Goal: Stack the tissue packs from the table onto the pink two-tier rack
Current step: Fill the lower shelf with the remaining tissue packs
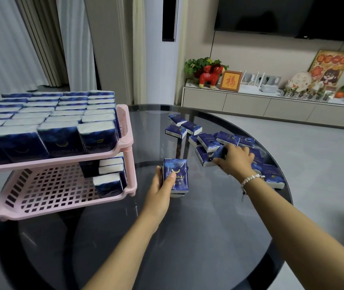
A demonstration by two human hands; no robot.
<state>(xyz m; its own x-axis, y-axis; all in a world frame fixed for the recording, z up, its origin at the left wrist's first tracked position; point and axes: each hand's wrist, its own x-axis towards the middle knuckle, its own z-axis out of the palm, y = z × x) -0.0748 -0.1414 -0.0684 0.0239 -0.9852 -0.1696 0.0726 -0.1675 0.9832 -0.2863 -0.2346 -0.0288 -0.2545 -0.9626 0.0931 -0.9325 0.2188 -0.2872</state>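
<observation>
The pink two-tier rack (125, 124) stands at the left of the round glass table (188, 237). Its top tier is packed with several upright dark blue tissue packs (62, 141); the lower tier holds a few packs (109, 178) at its right end. My left hand (160, 185) holds a small stack of blue packs (176, 176) upright just right of the rack, thumb on the front. My right hand (235, 160), with a bead bracelet on the wrist, grips one pack (219, 153) in the loose pile of packs (208, 141) at the table's right.
Three separate packs (179, 125) lie at the far middle of the table. Beyond the table's far edge stand a low TV cabinet (271, 105) with ornaments, a tall white air conditioner (160, 49) and curtains (30, 38).
</observation>
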